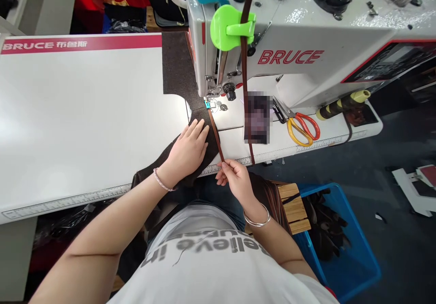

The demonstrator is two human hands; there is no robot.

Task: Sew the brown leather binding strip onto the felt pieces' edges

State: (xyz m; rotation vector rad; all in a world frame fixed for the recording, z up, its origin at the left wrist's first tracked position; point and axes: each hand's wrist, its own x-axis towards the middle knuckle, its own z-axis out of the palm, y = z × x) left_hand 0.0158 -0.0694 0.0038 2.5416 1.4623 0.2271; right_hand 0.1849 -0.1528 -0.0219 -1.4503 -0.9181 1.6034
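Dark brown fabric [177,63] lies on the white sewing table, running under the head of a sewing machine [286,40] and over the front edge. My left hand [191,147] rests flat on this fabric, fingers extended toward the needle area. Between thumb and fingers, my right hand [235,176] pinches a narrow brown binding strip [215,133] at the table's front edge. The strip runs from there up to a small blue presser foot [207,104] along the fabric's right side. Where the needle meets the fabric is too small to make out.
Scissors [301,129] with orange and yellow handles lie right of the machine head, beside a pixelated rectangular item [258,117]. A yellow-ended roll [344,104] sits farther right. Another brown strip [244,67] hangs past a green clip-on fan-like piece [231,27]. Below right stands a blue bin [361,254] holding dark pieces.
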